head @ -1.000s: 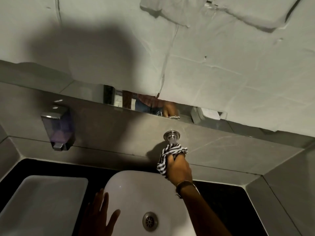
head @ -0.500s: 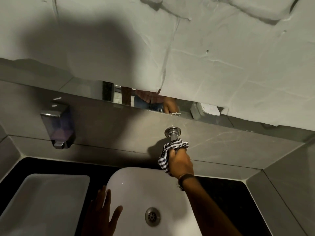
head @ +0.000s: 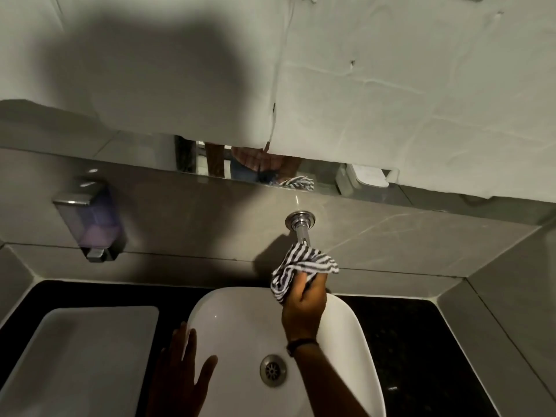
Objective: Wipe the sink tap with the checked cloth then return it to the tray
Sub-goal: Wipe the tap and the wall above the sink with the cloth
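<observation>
Chrome tap (head: 301, 228) juts from the grey tiled wall above the white sink (head: 240, 320), and the checked cloth (head: 302, 267) is bunched over its outer end, hiding the spout.

From here, 2 things could go wrong. The cloth is gathered loosely, with a flap hanging left of the fist; if the fingers slacken during a stroke, it could slide off the smooth metal and drop into the basin, near the drain (head: 273, 370), and pick up any water there. Also, only the end of the pipe is covered, while the stretch toward the wall flange is bare; a wipe that stops short would leave that part untouched. If a handle sits under the cloth, a hard twist might turn the water on, though I cannot tell whether one is there.

Right hand (head: 304, 305) is closed around the cloth, fingers curled and clamped on the fabric, pressing it against the tap's end. Left hand (head: 183, 374) is spread flat, fingers apart, holding nothing and resting on the sink's left rim, probably as a brace.

White tray (head: 81, 356) lies on the dark counter just left of the sink, and the cloth has not yet gone back to it.
</observation>
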Tool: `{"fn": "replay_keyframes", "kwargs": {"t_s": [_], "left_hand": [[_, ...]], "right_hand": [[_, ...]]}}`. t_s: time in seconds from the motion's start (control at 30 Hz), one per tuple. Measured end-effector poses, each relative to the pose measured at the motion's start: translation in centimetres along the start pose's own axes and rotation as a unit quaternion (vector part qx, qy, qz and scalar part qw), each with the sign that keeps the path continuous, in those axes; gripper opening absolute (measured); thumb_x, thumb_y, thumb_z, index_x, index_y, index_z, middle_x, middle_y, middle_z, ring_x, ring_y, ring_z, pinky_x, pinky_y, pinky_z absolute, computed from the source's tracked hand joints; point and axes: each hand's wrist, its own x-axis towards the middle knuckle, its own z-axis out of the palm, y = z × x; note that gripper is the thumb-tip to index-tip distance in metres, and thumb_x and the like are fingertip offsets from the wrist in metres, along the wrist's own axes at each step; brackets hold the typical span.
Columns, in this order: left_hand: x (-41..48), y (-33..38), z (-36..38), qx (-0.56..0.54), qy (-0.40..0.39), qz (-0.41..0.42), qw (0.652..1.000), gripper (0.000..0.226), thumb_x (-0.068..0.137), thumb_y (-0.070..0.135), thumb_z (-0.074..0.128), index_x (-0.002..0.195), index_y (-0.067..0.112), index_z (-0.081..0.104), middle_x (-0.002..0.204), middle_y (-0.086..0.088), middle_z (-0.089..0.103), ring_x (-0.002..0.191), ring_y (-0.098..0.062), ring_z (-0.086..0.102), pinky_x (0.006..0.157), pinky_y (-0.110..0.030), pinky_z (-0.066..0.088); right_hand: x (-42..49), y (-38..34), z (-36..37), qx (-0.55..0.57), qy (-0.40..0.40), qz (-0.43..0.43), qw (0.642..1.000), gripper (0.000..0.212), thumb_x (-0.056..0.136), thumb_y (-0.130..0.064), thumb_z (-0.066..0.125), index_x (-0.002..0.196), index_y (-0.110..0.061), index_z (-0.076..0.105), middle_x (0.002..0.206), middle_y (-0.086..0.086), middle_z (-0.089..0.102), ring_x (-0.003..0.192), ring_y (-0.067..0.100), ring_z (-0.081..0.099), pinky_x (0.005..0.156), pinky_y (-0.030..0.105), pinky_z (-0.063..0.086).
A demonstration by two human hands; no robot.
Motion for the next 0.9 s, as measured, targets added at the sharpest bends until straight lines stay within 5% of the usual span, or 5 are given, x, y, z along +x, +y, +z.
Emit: {"fn": "replay_keyframes", "kwargs": {"t_s": [0.13, 0.27, 0.5, 0.7, 0.9], "left_hand": [[0.5, -0.4, 0.5, 0.012, -0.005, 0.004, 1.000, 0.097, 0.091, 0.074, 0.013, 0.138, -0.002, 0.051, 0.148, -0.027, 0.047, 0.132, -0.047, 0.048, 0.100, -0.067, 0.043], [0.6, -0.5, 0.8, 0.013, 0.002, -0.001, 1.000, 0.097, 0.090, 0.075, 0.012, 0.141, 0.001, 0.049, 0.152, -0.024, 0.044, 0.137, -0.042, 0.044, 0.104, -0.063, 0.040], [-0.1, -0.4, 0.6, -0.001, 0.010, 0.006, 1.000, 0.100, 0.087, 0.077, 0.006, 0.148, 0.005, 0.041, 0.162, -0.015, 0.027, 0.148, -0.034, 0.028, 0.116, -0.056, 0.030], [-0.4, -0.2, 0.6, -0.020, 0.024, 0.013, 0.999, 0.102, 0.086, 0.078, 0.005, 0.150, 0.005, 0.036, 0.163, -0.014, 0.024, 0.149, -0.033, 0.024, 0.118, -0.056, 0.027], [0.1, -0.9, 1.5, 0.000, 0.035, 0.026, 0.999, 0.093, 0.093, 0.071, 0.015, 0.141, 0.000, 0.049, 0.152, -0.024, 0.043, 0.137, -0.044, 0.044, 0.104, -0.064, 0.042]], "right_hand": [[-0.9, 1.4, 0.4, 0.016, 0.027, -0.015, 0.999, 0.033, 0.093, -0.027, 0.043, 0.102, 0.000, 0.060, 0.107, 0.008, 0.068, 0.103, 0.023, 0.062, 0.101, 0.033, 0.046], [1.5, -0.6, 0.0, -0.066, 0.010, -0.036, 0.997, 0.036, 0.097, -0.031, 0.050, 0.126, -0.011, 0.059, 0.124, 0.013, 0.071, 0.115, 0.026, 0.061, 0.094, 0.025, 0.042], [10.5, -6.3, 1.5, -0.286, -0.207, 0.127, 0.927, 0.047, 0.098, -0.051, 0.045, 0.113, -0.014, 0.070, 0.121, 0.016, 0.073, 0.106, 0.037, 0.067, 0.089, 0.036, 0.047], [5.6, -2.5, 0.3, -0.099, -0.050, 0.075, 0.991, 0.043, 0.093, -0.051, 0.053, 0.119, -0.020, 0.067, 0.116, 0.007, 0.076, 0.107, 0.027, 0.069, 0.083, 0.026, 0.046], [-1.0, 3.1, 0.4, 0.057, 0.008, -0.007, 0.998, 0.055, 0.093, -0.030, 0.046, 0.139, 0.001, 0.053, 0.137, 0.013, 0.064, 0.131, 0.022, 0.059, 0.114, 0.034, 0.042]]}}
